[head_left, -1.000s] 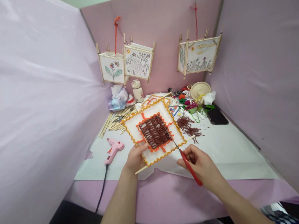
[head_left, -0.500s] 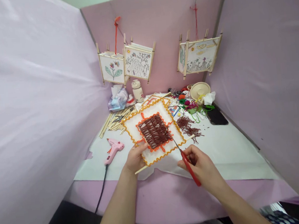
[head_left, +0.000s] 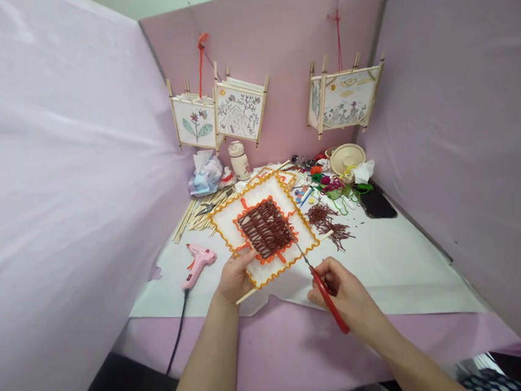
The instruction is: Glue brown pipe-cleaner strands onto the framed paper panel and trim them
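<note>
My left hand (head_left: pixel 237 276) grips the lower left edge of a white square craft panel (head_left: pixel 268 274), thumb on top and fingers hidden behind. Wavy orange-yellow yarn borders the panel, and thin wooden sticks jut from its lower corners. At its middle sits a patch of dark brown yarn (head_left: pixel 266 229) framed in red-orange yarn. My right hand (head_left: pixel 341 289) is closed round the red handles of scissors (head_left: pixel 328 299). Their blades point up and left over the panel, with the tips at the right edge of the brown patch. Whether the tips touch the yarn I cannot tell.
Brown yarn clippings (head_left: pixel 335 231) lie right of the panel, near a black phone (head_left: pixel 378 201). A pink glue gun (head_left: pixel 199 264) with a cord rests at left, below wooden sticks (head_left: pixel 193 217). Behind stand a bottle (head_left: pixel 239 160) and coloured yarn (head_left: pixel 330 182). Paper lanterns (head_left: pixel 347 98) hang above.
The panel has shifted slightly left. My right hand and the scissors have moved a little left and down, the blade tips staying by the brown patch's right edge.
</note>
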`<move>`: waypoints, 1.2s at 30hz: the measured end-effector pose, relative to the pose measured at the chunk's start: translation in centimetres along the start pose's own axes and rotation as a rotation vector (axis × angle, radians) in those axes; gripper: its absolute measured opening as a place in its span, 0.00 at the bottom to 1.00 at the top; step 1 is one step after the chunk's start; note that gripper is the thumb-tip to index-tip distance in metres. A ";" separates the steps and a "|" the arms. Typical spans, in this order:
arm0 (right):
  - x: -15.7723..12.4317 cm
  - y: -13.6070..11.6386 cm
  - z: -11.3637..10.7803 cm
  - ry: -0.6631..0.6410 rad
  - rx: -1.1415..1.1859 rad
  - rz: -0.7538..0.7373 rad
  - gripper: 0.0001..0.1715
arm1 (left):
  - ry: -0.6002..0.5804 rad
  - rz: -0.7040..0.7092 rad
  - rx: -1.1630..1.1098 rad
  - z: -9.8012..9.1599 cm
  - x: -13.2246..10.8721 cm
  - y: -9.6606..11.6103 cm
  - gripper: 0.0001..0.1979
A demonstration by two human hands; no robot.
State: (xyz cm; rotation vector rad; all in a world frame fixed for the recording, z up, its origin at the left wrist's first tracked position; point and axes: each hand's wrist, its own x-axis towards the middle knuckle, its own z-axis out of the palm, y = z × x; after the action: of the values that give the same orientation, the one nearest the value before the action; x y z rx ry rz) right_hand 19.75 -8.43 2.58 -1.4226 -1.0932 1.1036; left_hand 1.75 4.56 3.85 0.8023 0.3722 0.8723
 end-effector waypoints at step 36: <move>0.7 -1.4 0.3 0.060 -0.007 -0.012 0.20 | -0.043 -0.064 0.020 0.0 -0.3 -0.3 0.17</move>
State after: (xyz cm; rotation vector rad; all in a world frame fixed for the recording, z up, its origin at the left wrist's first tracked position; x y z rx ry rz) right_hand 19.51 -7.56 3.86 -1.4441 -1.0629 1.0432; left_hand 1.74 4.17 3.58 0.8219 0.3667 0.7912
